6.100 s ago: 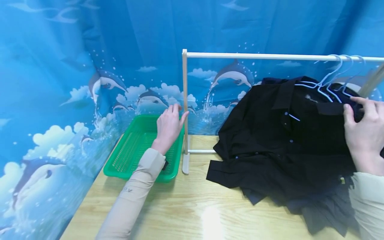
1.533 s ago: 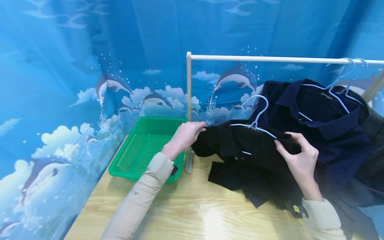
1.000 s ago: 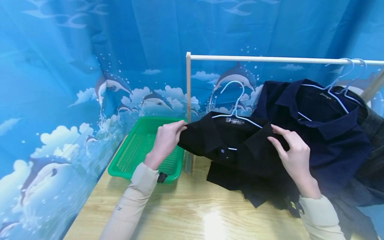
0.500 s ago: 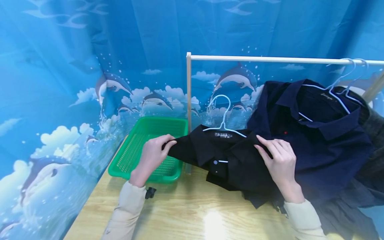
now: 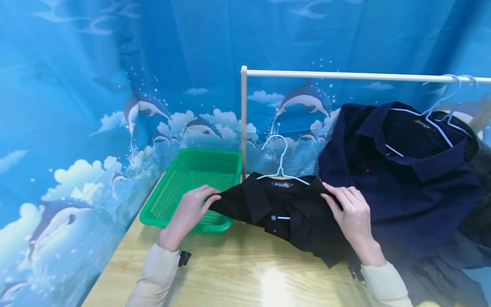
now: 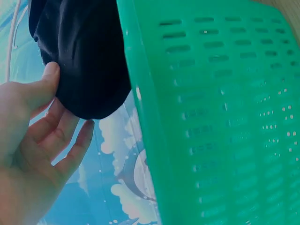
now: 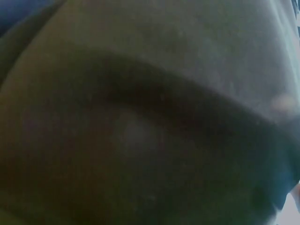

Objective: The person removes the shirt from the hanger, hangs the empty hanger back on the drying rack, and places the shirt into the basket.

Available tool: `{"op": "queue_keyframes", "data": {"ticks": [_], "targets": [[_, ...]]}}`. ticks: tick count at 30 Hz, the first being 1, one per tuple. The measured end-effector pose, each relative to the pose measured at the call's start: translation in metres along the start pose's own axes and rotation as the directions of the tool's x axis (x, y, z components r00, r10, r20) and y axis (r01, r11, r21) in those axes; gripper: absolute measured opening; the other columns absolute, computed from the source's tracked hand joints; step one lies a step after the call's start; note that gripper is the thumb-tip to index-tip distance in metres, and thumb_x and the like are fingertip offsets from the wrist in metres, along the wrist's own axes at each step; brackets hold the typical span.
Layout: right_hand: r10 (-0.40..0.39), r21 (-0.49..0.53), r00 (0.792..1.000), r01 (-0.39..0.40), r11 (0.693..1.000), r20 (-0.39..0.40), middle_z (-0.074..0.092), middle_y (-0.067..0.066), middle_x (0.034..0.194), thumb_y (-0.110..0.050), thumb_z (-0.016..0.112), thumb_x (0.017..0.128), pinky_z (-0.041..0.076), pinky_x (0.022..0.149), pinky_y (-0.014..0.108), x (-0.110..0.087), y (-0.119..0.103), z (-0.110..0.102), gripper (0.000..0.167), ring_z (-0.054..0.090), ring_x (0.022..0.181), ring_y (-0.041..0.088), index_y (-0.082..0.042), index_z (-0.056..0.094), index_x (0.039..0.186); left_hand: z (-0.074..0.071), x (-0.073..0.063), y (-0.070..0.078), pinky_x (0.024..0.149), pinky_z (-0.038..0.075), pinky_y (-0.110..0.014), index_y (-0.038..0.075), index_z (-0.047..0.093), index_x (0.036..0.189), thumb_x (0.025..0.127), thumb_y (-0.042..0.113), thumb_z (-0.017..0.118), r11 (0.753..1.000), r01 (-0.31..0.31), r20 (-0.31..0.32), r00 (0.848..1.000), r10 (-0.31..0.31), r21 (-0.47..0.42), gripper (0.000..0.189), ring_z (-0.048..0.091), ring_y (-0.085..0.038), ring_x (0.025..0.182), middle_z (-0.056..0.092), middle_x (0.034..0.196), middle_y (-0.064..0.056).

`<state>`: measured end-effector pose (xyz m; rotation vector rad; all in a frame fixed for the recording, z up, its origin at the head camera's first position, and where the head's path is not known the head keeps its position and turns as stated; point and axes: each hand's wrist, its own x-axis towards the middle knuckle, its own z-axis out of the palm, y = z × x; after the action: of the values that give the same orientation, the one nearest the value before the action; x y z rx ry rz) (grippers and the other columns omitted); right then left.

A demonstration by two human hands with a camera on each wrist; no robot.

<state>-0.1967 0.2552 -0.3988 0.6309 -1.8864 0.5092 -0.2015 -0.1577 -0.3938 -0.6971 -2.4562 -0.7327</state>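
Head view: basket (image 5: 212, 160) left of centre; left hand (image 5: 188, 213) overlapping its lower edge, pinching the left end of the black shirt (image 5: 301, 224), lower centre, hanger (image 5: 281, 165) in collar; right hand (image 5: 352, 213) pinching its right side; navy shirt (image 5: 399, 200) at right, below the rail (image 5: 345, 76).

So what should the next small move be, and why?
Probably lower the black shirt onto the table, so one hand can let go and draw out the hanger. It is off the rail but inside the shirt, and the left hand and right hand both pinch cloth, so neither is free.
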Motion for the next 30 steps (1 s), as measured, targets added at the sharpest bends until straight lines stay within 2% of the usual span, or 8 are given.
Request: {"op": "queue_keyframes", "data": {"ticks": [4,8,11,14,18,23,30], "targets": [[0.04,0.025,0.999,-0.04,0.999,0.006,0.075,0.011,0.092,-0.023,0.072,0.096,0.043,0.072,0.037,-0.004,0.0,0.0,0.029,0.058,0.074,0.03,-0.005,0.076,0.117,0.003,0.001,0.002,0.066,0.054,-0.029,0.01,0.077,0.101,0.095,0.016,0.072,1.0,-0.012,-0.014,1.0,0.012,0.006,0.01,0.068,-0.015,0.077,0.071,0.093,0.0],[0.052,0.032,0.999,-0.052,0.998,-0.007,0.075,0.01,0.092,-0.028,0.069,0.098,0.043,0.072,0.036,-0.007,-0.001,0.0,0.03,0.059,0.075,0.03,-0.005,0.076,0.117,0.006,0.003,0.003,0.067,0.055,-0.03,0.01,0.077,0.101,0.094,0.017,0.073,1.0,-0.022,-0.038,0.999,0.022,0.021,0.01,0.069,-0.016,0.079,0.072,0.093,-0.001],[0.06,0.039,0.998,-0.059,0.997,-0.019,0.075,0.01,0.091,-0.025,0.071,0.097,0.043,0.071,0.036,-0.008,-0.001,0.0,0.028,0.059,0.075,0.03,-0.005,0.077,0.115,0.007,0.004,0.004,0.067,0.056,-0.03,0.009,0.077,0.1,0.094,0.016,0.073,0.999,-0.028,-0.06,0.998,0.029,0.024,0.01,0.069,-0.016,0.08,0.072,0.093,-0.002],[0.074,0.05,0.996,-0.072,0.996,-0.041,0.075,0.01,0.09,-0.012,0.078,0.089,0.043,0.072,0.036,-0.009,-0.002,0.0,0.024,0.059,0.075,0.03,-0.005,0.078,0.112,0.01,0.008,0.007,0.068,0.056,-0.03,0.009,0.077,0.1,0.094,0.016,0.073,0.999,-0.043,-0.091,0.995,0.045,0.028,0.01,0.069,-0.017,0.08,0.071,0.093,-0.002],[0.094,0.056,0.992,-0.09,0.994,-0.084,0.075,0.011,0.087,0.003,0.083,0.076,0.043,0.072,0.036,-0.01,-0.002,0.002,0.033,0.059,0.075,0.031,-0.005,0.08,0.107,0.015,0.014,0.015,0.071,0.057,-0.032,0.008,0.076,0.099,0.093,0.015,0.074,0.991,-0.099,-0.131,0.985,0.11,0.086,0.01,0.068,-0.019,0.079,0.07,0.091,-0.004],[0.097,0.04,0.989,-0.093,0.995,-0.113,0.074,0.011,0.084,0.003,0.084,0.074,0.041,0.071,0.041,-0.01,-0.003,0.003,0.032,0.058,0.072,0.032,-0.006,0.081,0.104,0.021,0.025,0.03,0.074,0.056,-0.035,0.008,0.074,0.097,0.094,0.017,0.073,0.956,-0.182,-0.133,0.967,0.216,0.228,0.009,0.066,-0.021,0.078,0.067,0.087,-0.004],[0.093,0.032,0.989,-0.09,0.995,-0.116,0.073,0.01,0.082,-0.001,0.083,0.077,0.038,0.072,0.043,-0.009,-0.008,0.006,0.026,0.058,0.072,0.032,-0.007,0.081,0.102,0.031,0.038,0.05,0.076,0.054,-0.035,0.007,0.069,0.101,0.097,0.016,0.07,0.896,-0.255,-0.07,0.952,0.299,0.363,0.01,0.062,-0.022,0.08,0.063,0.089,-0.006]]}}
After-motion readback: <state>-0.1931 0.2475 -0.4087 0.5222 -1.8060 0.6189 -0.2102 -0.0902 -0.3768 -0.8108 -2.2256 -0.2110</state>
